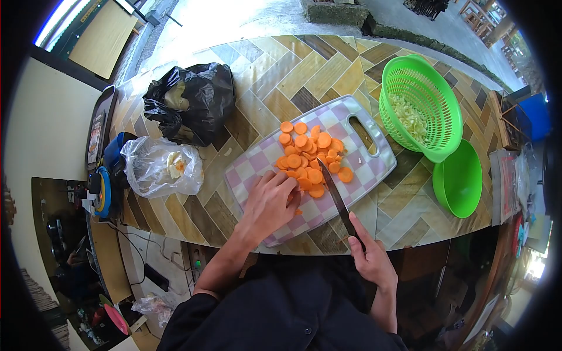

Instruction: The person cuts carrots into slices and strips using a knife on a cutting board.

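Observation:
A pile of round carrot slices (304,149) lies on the pink-and-white checked cutting board (252,161). My left hand (269,202) rests over the board at the near side of the pile, fingers curled down. A bit of orange shows beside those fingertips, so they seem closed on a carrot piece, mostly hidden by the hand. My right hand (369,257) is wrapped round the dark handle of a kitchen knife (335,193). The blade points away from me, its tip among the slices on the right of my left hand.
A green colander (430,96) with pale shredded vegetable stands at the right, beside a green bowl (459,184). On the left are a black plastic bag (208,102) and a clear plastic bag (155,181) with scraps. The patterned tabletop (263,70) ends near my body.

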